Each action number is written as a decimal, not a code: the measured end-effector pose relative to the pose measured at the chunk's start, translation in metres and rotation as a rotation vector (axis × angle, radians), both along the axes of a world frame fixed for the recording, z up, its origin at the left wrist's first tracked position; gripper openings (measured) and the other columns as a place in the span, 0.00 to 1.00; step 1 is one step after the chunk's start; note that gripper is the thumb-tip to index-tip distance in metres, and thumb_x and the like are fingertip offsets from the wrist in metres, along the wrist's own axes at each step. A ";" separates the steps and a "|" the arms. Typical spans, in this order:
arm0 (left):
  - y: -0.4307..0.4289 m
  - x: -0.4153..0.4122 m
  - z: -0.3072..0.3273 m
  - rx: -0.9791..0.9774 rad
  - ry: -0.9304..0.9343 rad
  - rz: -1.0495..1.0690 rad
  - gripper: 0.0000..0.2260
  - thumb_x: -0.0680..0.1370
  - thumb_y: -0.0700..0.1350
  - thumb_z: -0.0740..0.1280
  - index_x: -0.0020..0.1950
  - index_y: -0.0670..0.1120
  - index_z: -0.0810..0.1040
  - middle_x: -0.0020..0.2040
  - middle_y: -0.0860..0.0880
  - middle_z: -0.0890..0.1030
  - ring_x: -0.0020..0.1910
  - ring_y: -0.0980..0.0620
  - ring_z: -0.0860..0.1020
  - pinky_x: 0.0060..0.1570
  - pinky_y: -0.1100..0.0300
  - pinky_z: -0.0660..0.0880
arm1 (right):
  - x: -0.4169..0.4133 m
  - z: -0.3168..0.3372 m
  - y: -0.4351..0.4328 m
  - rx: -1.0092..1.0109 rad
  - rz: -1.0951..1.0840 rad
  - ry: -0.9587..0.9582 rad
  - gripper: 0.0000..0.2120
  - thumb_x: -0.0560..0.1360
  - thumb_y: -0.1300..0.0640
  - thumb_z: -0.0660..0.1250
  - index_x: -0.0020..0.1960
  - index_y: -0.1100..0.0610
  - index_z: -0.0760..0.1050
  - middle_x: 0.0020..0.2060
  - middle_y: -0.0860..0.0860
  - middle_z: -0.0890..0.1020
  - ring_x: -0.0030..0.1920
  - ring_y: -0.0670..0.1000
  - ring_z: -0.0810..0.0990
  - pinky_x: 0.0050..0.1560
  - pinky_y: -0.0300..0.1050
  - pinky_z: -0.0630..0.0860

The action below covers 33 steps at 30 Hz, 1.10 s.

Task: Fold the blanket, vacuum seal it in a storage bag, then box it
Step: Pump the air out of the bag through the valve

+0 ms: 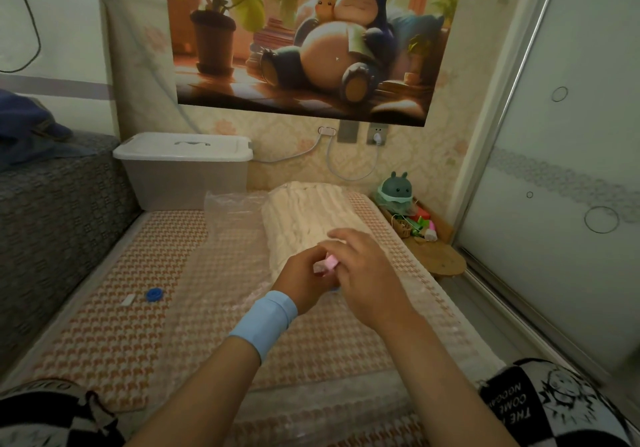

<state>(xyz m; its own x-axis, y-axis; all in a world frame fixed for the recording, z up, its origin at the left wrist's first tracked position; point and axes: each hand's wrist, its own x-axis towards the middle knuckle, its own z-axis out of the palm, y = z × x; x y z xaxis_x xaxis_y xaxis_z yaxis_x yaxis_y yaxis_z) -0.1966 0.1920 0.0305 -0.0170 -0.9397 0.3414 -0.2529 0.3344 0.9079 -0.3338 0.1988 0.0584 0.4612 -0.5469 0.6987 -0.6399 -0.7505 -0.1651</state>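
Your left hand (304,280) pinches a small pink thing (329,262), too blurry to name, over the white blanket (304,214) near the mat's (121,325) right edge. Your right hand (363,273) half hides it, so I cannot tell its grip.

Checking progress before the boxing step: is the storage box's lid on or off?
On: the white lid lies flat across the top of the grey box, no gap showing.

Home bedroom: mattress (138,325), cartoon poster (304,41).
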 end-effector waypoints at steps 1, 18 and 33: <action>0.000 0.001 0.001 -0.002 -0.008 0.003 0.09 0.73 0.34 0.70 0.46 0.48 0.78 0.39 0.51 0.82 0.35 0.67 0.78 0.35 0.73 0.73 | -0.001 0.004 0.000 0.026 0.015 0.015 0.18 0.77 0.60 0.57 0.60 0.58 0.81 0.60 0.54 0.80 0.61 0.54 0.75 0.59 0.58 0.76; -0.001 0.027 0.021 -0.050 0.252 0.171 0.21 0.73 0.24 0.55 0.57 0.45 0.73 0.53 0.47 0.79 0.51 0.49 0.79 0.48 0.52 0.79 | 0.008 0.015 -0.042 0.208 0.159 0.016 0.22 0.77 0.56 0.67 0.71 0.50 0.75 0.75 0.52 0.68 0.70 0.53 0.71 0.66 0.51 0.72; -0.013 0.021 0.089 -0.174 -0.972 0.383 0.12 0.79 0.55 0.61 0.53 0.51 0.79 0.47 0.52 0.77 0.45 0.51 0.76 0.43 0.59 0.68 | 0.020 -0.003 -0.074 0.573 0.202 -0.291 0.23 0.67 0.52 0.81 0.57 0.45 0.75 0.46 0.39 0.82 0.47 0.35 0.80 0.45 0.32 0.74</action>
